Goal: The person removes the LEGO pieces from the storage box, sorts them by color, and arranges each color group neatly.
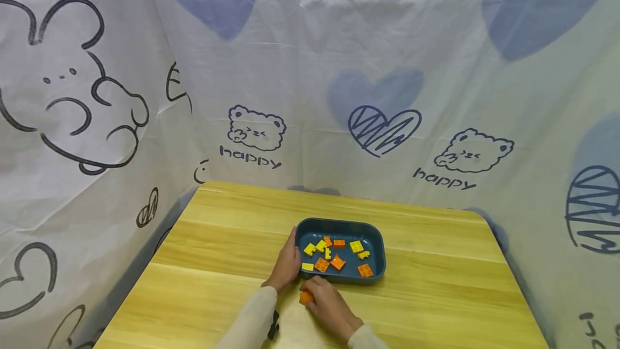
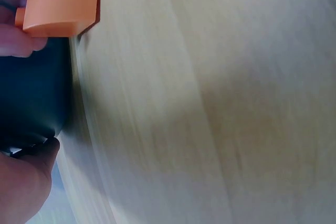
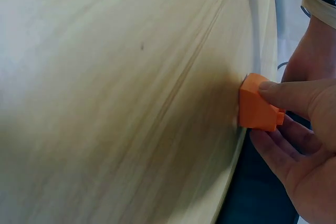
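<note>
My right hand pinches an orange toy building block between thumb and fingers, just in front of the dark blue tray. In the right wrist view, the block shows a slanted face, with studs turned towards the palm. My left hand lies against the tray's left outer side, its fingers stretched along the wall. The left wrist view shows its thumb at the tray's corner. Several yellow blocks and orange blocks lie loose inside the tray.
The tray stands on a wood-grain table, whose back edge runs along a printed cloth. More cloth hangs at the left and right sides. A dark band is on the left wrist.
</note>
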`<state>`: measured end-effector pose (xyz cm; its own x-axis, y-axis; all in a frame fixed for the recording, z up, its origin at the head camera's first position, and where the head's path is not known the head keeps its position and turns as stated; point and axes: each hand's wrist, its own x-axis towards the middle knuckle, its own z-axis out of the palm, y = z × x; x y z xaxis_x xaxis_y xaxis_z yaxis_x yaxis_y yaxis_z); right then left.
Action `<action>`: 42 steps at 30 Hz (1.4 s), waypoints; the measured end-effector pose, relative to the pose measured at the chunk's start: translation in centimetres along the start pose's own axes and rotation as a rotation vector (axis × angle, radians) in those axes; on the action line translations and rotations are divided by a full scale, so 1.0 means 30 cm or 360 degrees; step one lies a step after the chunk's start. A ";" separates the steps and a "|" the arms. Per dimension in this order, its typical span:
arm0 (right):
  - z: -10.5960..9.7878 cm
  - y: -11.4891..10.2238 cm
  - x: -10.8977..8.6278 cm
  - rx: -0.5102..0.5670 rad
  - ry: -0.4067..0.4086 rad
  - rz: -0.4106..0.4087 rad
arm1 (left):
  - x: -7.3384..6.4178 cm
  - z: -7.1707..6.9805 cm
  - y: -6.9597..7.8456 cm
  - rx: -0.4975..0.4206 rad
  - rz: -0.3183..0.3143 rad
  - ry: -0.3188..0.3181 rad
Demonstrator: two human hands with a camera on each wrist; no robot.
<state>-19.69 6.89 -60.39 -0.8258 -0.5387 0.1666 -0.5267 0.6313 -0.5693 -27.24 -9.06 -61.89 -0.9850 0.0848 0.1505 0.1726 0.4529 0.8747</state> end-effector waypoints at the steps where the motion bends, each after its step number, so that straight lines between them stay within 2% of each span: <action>1: 0.001 0.000 0.000 0.0004 -0.0004 -0.0004 | 0.000 0.000 0.000 0.0001 -0.0003 -0.0002; 23: 0.006 -0.002 -0.007 0.0053 -0.0077 -0.0022 | -0.001 0.001 -0.007 -0.0017 -0.0013 -0.0005; 35: 0.006 0.000 -0.014 0.0012 0.0023 -0.0107 | -0.002 -0.001 0.006 -0.0022 0.0024 0.0000; 42: -0.004 -0.004 -0.019 -0.0028 0.0068 -0.0135 | 0.000 -0.001 0.010 0.0021 0.0027 0.0024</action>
<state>-19.20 7.19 -60.32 -0.7856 -0.5669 0.2479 -0.5984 0.5943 -0.5373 -27.19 -8.94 -61.62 -0.9819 0.0790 0.1721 0.1891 0.4633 0.8658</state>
